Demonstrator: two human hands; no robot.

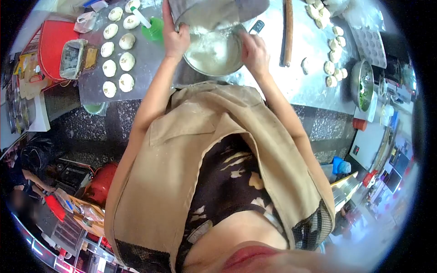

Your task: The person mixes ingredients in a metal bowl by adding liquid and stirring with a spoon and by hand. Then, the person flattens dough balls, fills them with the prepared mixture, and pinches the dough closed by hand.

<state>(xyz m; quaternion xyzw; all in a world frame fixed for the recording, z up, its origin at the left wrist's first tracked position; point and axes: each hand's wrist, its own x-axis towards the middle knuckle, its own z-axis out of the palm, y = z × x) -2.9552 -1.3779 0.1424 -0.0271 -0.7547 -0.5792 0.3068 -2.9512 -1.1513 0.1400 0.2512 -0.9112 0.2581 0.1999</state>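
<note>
My left hand is closed on the edge of a grey metal pan, which is tipped over a round metal bowl. White flour lies in the bowl and also clings near the pan's lower edge. My right hand has its fingers curled round the right rim of the same bowl. The fingertips inside the rim are partly hidden. A green bottle stands left of my left hand, and a small dark device lies just beyond my right hand.
Rows of round dough pieces rest on the metal table at left. A wooden rolling pin lies to the right, before more small dough pieces. A metal bowl with chopped greens stands at the right edge. A person is at far left.
</note>
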